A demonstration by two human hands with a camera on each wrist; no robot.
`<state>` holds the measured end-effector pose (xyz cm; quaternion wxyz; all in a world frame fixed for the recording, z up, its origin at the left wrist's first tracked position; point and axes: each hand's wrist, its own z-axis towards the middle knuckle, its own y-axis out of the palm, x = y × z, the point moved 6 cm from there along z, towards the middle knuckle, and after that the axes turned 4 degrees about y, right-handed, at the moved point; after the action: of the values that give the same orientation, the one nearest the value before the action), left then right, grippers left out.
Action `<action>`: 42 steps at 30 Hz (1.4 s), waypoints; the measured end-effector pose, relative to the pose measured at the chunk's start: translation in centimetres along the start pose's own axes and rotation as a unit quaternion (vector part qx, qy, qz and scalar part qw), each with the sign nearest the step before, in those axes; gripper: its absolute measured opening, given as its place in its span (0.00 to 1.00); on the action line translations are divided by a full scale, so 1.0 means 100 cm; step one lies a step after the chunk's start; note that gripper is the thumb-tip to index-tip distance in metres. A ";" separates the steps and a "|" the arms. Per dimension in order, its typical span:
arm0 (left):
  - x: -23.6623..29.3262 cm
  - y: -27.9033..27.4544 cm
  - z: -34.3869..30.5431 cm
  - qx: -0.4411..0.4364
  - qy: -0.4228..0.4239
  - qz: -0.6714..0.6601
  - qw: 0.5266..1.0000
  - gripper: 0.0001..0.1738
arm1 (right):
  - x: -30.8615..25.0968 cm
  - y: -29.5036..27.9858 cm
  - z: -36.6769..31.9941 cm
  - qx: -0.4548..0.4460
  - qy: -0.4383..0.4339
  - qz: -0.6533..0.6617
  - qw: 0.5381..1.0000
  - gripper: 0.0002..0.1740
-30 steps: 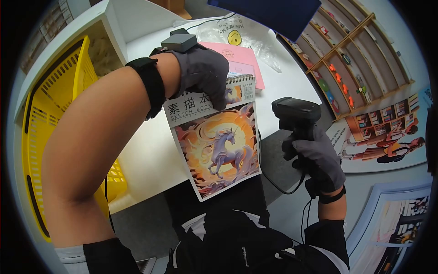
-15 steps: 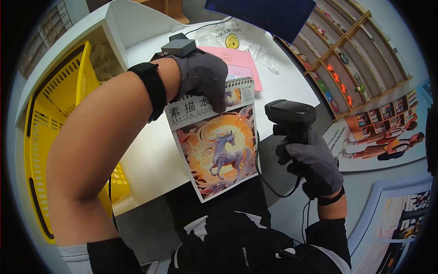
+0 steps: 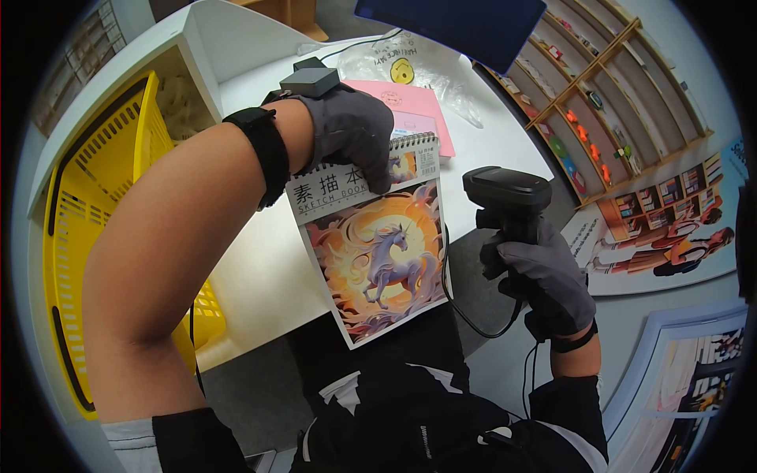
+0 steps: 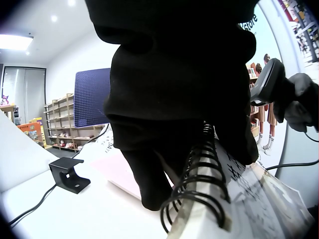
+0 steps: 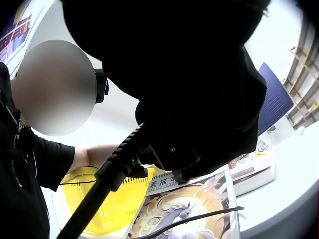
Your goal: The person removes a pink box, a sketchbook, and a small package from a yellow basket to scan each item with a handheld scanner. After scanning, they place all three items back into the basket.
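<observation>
My gloved left hand (image 3: 352,130) grips a spiral-bound sketch book (image 3: 378,260) by its top edge. Its cover shows a purple unicorn on orange and faces up toward the head view, with the lower end past the table's front edge. In the left wrist view the fingers straddle the wire binding (image 4: 199,184), the thumb side lying over the cover. To the right, my gloved right hand (image 3: 548,272) holds a black barcode scanner (image 3: 509,193) by its handle, its head apart from the book. A cable (image 3: 481,331) hangs from the handle.
Behind the sketch book, a pink box-like item (image 3: 430,118) and a clear plastic bag (image 3: 449,79) lie on the white table (image 3: 252,292). A yellow basket (image 3: 87,229) stands at the left. A dark blue screen-like panel (image 3: 457,27) is at the back; wooden shelves (image 3: 623,94) are beyond.
The scanner in my right hand shifted slightly left, then slightly back right and up. My left hand keeps its grip on the sketch book, which hardly moves.
</observation>
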<state>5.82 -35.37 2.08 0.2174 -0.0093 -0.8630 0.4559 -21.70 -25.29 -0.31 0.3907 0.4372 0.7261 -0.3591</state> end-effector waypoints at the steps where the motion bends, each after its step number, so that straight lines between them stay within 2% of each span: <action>1: 0.000 0.000 0.000 -0.001 -0.001 -0.001 1.000 0.32 | -0.002 0.002 -0.001 -0.001 -0.001 0.009 1.000 0.34; 23: -0.002 0.000 0.001 -0.002 0.007 -0.007 1.000 0.33 | 0.002 0.000 0.001 -0.001 0.001 0.041 0.999 0.33; 27: 0.000 -0.001 -0.002 -0.001 0.004 -0.006 1.000 0.33 | -0.005 0.006 -0.001 0.003 0.007 0.042 0.999 0.31; 31: 0.002 -0.002 -0.002 -0.003 -0.009 0.017 1.000 0.32 | -0.002 -0.006 0.017 0.082 0.036 -0.039 0.995 0.27; 32: 0.003 -0.001 -0.003 -0.002 -0.009 0.013 1.000 0.33 | 0.002 -0.021 0.032 0.141 -0.039 -0.158 0.977 0.27; 33: 0.003 -0.002 -0.005 0.000 -0.010 0.011 1.000 0.33 | 0.007 -0.033 0.048 0.197 -0.114 -0.272 0.935 0.26; 34: 0.003 -0.003 -0.006 0.002 -0.011 0.008 1.000 0.33 | 0.008 -0.040 0.058 0.250 -0.185 -0.380 0.871 0.26; 35: 0.003 -0.004 -0.006 0.006 -0.010 0.013 1.000 0.33 | 0.015 -0.047 0.070 0.254 -0.188 -0.378 0.870 0.26; 38: 0.003 -0.003 -0.004 -0.006 -0.011 0.015 1.000 0.34 | 0.022 -0.060 0.094 0.317 -0.214 -0.514 0.768 0.25; 39: 0.003 -0.003 -0.004 -0.004 -0.010 0.021 1.000 0.34 | 0.024 -0.062 0.101 0.323 -0.215 -0.511 0.767 0.25; 42: 0.003 -0.004 -0.005 -0.006 -0.002 0.008 1.000 0.34 | 0.029 -0.061 0.125 0.342 -0.152 -0.581 0.722 0.24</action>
<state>5.85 -35.17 2.73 0.2116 -0.0166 -0.8663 0.4521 -25.08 -37.24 -7.23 0.0341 -0.0269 0.5965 -0.8015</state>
